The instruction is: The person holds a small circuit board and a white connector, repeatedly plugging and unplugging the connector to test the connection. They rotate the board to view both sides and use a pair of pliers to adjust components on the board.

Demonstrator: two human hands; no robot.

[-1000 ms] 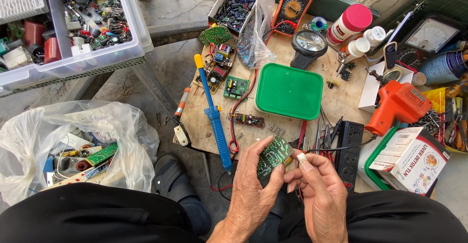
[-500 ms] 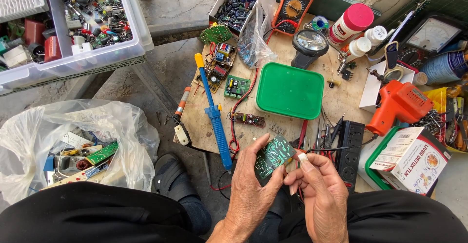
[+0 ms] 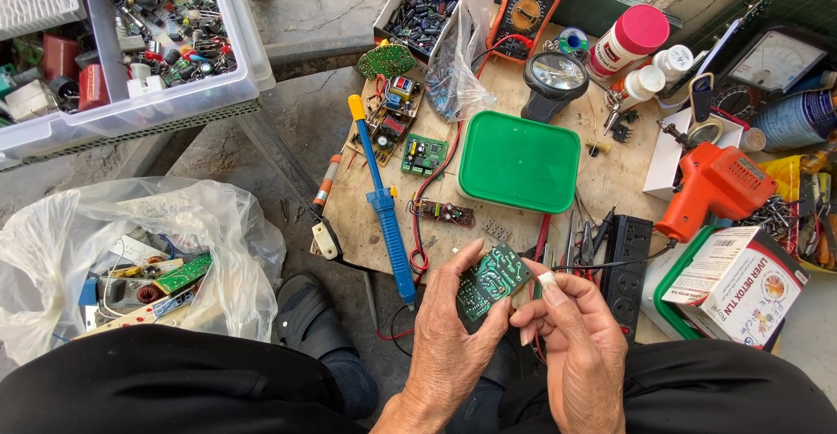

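- Now: left hand [image 3: 449, 347] closed on small green circuit board [image 3: 490, 281], thumb on its near edge, fingers behind; board tilted, trace side up toward camera.
- Right hand [image 3: 571, 338] just beside the board's right edge, fingertips pinched narrow; index finger wears a white bandage [image 3: 549, 281]. Cannot tell if it grips a part or only touches the board.
- Both hands over the lap, board at the near edge of the wooden work board [image 3: 610, 181].
- Just beyond grip: red-handled pliers and hand tools [image 3: 571, 247], black power strip [image 3: 626, 264] to their right.
- Further out, above grip: green-lidded container [image 3: 519, 161]; black magnifier [image 3: 554, 81] behind it.
- Left of grip: blue desoldering pump [image 3: 384, 203] w/ yellow tip, lying lengthwise; small PCBs [image 3: 425, 153] near it.
- Right of grip, well apart: orange soldering gun [image 3: 711, 188], white carton [image 3: 741, 284] in a green tray.
- Far left: clear plastic bag [image 3: 131, 260] w/ scrap boards; clear bin [image 3: 166, 50] of components above it.
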